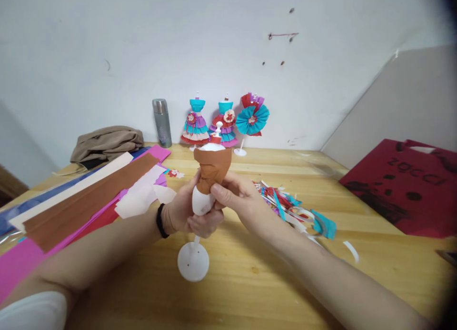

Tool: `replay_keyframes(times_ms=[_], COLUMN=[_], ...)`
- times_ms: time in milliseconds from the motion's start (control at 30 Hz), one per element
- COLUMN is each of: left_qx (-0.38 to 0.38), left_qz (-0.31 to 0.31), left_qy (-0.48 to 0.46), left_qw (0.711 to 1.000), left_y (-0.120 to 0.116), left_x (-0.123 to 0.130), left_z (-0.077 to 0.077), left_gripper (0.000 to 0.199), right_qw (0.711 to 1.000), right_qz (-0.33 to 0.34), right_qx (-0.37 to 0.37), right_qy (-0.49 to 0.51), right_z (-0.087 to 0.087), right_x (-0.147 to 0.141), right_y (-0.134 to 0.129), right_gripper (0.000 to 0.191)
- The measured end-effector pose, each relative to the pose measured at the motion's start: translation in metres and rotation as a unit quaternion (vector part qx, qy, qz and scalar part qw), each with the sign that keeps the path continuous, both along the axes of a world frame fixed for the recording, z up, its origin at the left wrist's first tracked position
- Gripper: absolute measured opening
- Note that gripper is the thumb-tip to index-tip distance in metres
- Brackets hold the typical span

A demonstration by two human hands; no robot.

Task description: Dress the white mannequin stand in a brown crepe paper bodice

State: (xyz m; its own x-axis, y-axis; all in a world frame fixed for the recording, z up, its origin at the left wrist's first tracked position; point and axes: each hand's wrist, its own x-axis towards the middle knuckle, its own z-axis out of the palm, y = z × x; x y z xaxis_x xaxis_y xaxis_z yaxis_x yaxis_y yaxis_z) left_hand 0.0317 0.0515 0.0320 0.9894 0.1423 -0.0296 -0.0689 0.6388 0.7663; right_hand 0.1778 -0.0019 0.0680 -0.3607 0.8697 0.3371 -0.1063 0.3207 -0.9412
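A small white dress form (202, 202) on a round white base (193, 262) is held up over the wooden table, its base tilted toward me. Brown crepe paper (214, 164) wraps its upper body, and a red band circles the neck below a white knob. My left hand (189, 211) is closed round the lower torso from the left, fingers curled under it. On the right side, my right hand (233, 192) grips the form, its thumb pressing the lower edge of the brown paper. The fingers behind the form are partly hidden.
Three decorated dress forms (195, 125) stand by the wall beside a grey flask (162, 123). Coloured paper sheets (89, 196) and a brown cloth (107, 144) lie left. Paper scraps (285, 204) and a tape roll (323, 224) are right, near a red bag (400, 187).
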Motion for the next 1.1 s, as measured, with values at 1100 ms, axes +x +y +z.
replay_keyframes(times_ms=[1100], left_qx=[0.091], left_qz=[0.031], left_qy=[0.046], left_qw=[0.994], left_y=[0.001], left_x=[-0.001], left_z=[0.004], left_gripper=[0.040], right_qw=[0.975], right_qz=[0.107], right_qx=[-0.153], right_qy=[0.125], right_z=[-0.008], right_x=[0.010], right_y=[0.017], right_gripper=[0.040])
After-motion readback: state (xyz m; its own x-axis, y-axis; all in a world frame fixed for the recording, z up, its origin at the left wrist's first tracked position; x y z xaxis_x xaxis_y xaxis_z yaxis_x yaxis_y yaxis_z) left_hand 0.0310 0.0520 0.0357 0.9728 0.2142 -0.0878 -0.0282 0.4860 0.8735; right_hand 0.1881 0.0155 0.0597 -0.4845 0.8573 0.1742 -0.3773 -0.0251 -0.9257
